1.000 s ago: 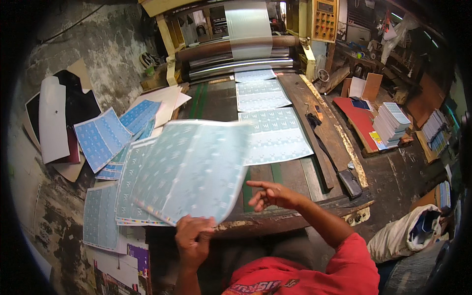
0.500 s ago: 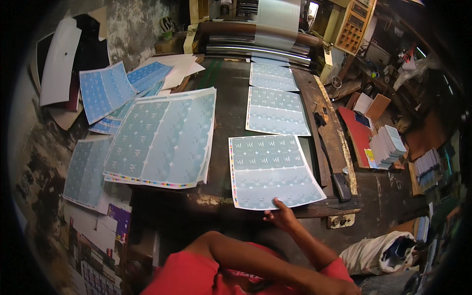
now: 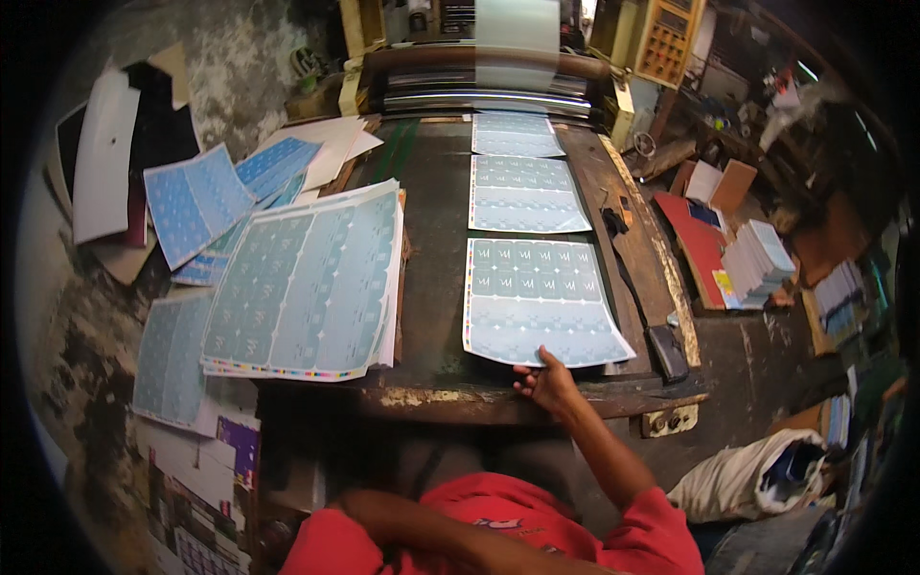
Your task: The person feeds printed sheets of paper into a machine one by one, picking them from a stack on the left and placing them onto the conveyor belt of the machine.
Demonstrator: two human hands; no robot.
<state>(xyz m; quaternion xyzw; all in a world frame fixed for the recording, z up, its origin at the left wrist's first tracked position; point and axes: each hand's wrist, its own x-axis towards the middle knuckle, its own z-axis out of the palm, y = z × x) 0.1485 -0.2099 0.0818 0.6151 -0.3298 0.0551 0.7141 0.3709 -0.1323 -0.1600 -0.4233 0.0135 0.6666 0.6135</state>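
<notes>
My right hand (image 3: 548, 381) pinches the near edge of a pale green-blue printed sheet (image 3: 533, 297), thumb on top and fingers beneath. That edge curves up slightly over the worn dark table (image 3: 436, 316), near its front. Two similar sheets, a middle one (image 3: 529, 195) and a far one (image 3: 517, 135), lie in a line up to the roller machine (image 3: 484, 86). My left forearm (image 3: 431, 537) crosses low in front of my red shirt; its hand is outside the picture. To the left rests a thick stack of printed sheets (image 3: 297, 287).
Blue printed sheets (image 3: 199, 204) and white boards lie beyond the stack. A dark strap (image 3: 632, 278) runs along the table's right side. Bundled cards (image 3: 757, 257) stand on a red board (image 3: 685, 240) to the right. A white sack (image 3: 743, 484) sits at lower right.
My right hand and the sheet it holds have moved away from me, further onto the table. My left forearm has dropped lower. The whole view has shifted a little.
</notes>
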